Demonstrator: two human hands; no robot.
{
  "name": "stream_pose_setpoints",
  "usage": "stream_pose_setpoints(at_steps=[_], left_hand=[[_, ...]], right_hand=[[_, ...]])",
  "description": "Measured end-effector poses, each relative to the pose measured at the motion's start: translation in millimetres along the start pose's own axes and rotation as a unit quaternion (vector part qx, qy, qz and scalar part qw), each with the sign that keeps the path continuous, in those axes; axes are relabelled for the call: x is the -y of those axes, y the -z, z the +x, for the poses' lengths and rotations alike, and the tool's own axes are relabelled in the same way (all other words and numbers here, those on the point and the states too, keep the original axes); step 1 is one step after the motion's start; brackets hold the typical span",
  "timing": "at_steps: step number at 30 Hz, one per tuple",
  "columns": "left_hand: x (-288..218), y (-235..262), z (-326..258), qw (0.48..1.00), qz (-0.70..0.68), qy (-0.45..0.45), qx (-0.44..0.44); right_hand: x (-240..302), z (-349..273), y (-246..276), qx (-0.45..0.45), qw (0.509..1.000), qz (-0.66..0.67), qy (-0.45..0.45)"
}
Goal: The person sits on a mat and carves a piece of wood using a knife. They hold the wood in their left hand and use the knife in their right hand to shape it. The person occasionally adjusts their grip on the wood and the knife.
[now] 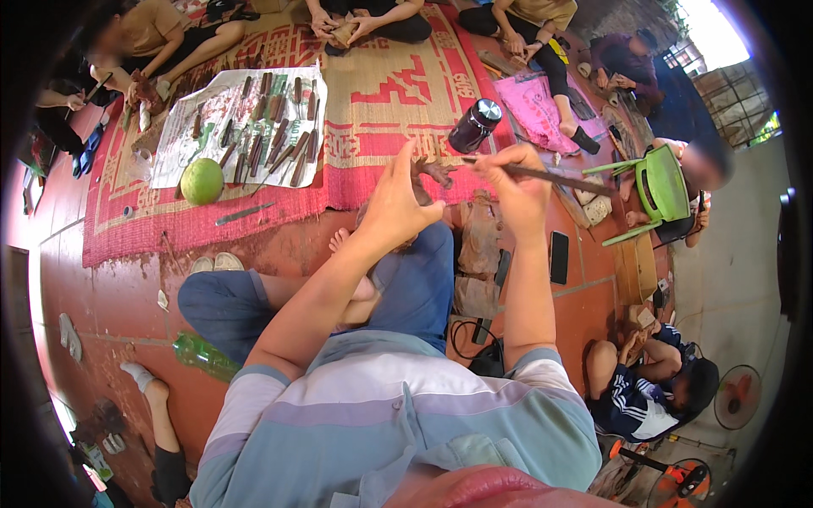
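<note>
My left hand (398,203) is raised in front of me and grips a small brown carved wooden piece (436,172), whose tip sticks out to the right of my fingers. My right hand (515,188) is closed on a long thin dark carving tool (542,176); its left tip points at the wooden piece and its handle runs out to the right. Below the hands are my crossed legs in blue trousers (415,288) and my striped shirt.
A red patterned mat (381,93) carries a white sheet (212,118) with several dark chisels and a green round fruit (201,181). A dark bottle (474,125), a phone (559,256), wooden blocks (478,245), a green plastic chair (660,182) and several seated people surround me.
</note>
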State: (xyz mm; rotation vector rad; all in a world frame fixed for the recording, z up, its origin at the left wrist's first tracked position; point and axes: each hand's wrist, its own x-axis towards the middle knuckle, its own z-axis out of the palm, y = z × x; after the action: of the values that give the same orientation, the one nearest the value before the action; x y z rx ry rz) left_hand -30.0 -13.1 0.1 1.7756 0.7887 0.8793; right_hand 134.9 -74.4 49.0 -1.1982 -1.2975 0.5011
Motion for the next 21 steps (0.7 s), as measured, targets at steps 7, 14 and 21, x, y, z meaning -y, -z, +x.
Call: stream_pose_setpoints(at_steps=[7, 14, 21], left_hand=[[11.8, -1.8, 3.1, 0.998, 0.067, -0.010, -0.007], [13.0, -5.2, 3.3, 0.999, 0.048, -0.020, -0.012], [10.7, -4.4, 2.6, 0.998, 0.057, -0.006, -0.012]], right_hand=[[19.3, 32.2, -8.2, 0.182, 0.965, -0.187, -0.039], [3.1, 22.3, -12.4, 0.070, 0.966, -0.211, 0.132], [25.6, 27.9, -7.7, 0.190, 0.966, -0.163, -0.069]])
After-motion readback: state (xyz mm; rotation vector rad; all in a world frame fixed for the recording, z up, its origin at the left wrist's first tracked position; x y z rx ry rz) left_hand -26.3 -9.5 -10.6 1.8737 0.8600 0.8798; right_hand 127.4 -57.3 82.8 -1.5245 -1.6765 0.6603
